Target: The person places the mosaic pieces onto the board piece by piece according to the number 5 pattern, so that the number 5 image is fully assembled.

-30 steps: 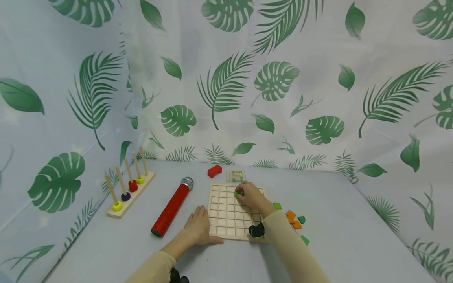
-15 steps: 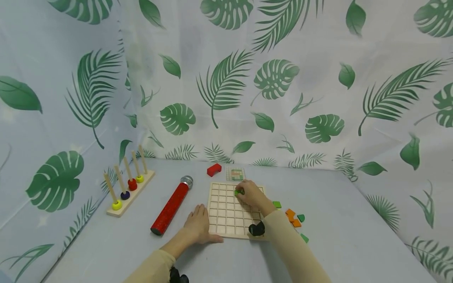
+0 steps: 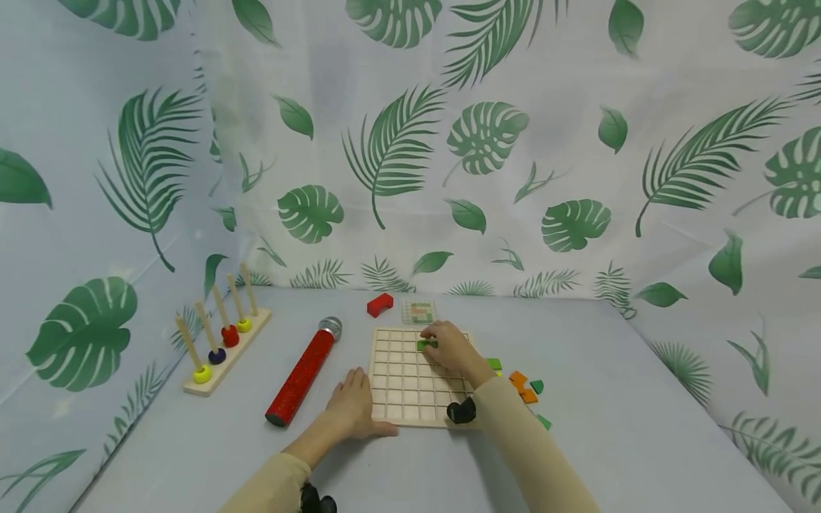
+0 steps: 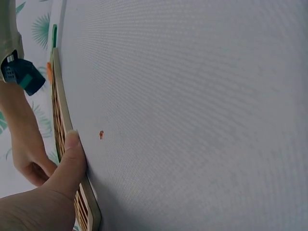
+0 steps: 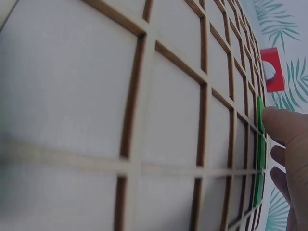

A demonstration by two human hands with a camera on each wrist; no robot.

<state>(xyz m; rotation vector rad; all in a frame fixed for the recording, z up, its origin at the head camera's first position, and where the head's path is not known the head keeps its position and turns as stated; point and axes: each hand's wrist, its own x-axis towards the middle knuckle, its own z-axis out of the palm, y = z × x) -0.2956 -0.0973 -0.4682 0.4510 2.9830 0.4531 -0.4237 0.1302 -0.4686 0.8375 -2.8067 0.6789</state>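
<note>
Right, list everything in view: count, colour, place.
Board: 1, pale wood grid, mid-table
Green pieces: count unclear, green, board's far side
Card: 1, pale with coloured pattern, beyond the board
Block: 1, red, left of the card
Microphone: 1, red with silver head, left of the board
Peg rack: 1, pale wood, left of the microphone
Rings: at least 4, yellow, dark blue, red, on the rack
Loose pieces: several, orange, green, yellow, right of the board
Table: 1, pale grey, underneath
Leaf-print cloth: count unclear, white and green, around the table
Wrist cameras: 2, black, one per wrist
Sleeves: 2, beige, forearms
Left hand: 1, bare, board's near-left corner
Right hand: 1, bare, fingertips at the green pieces
</note>
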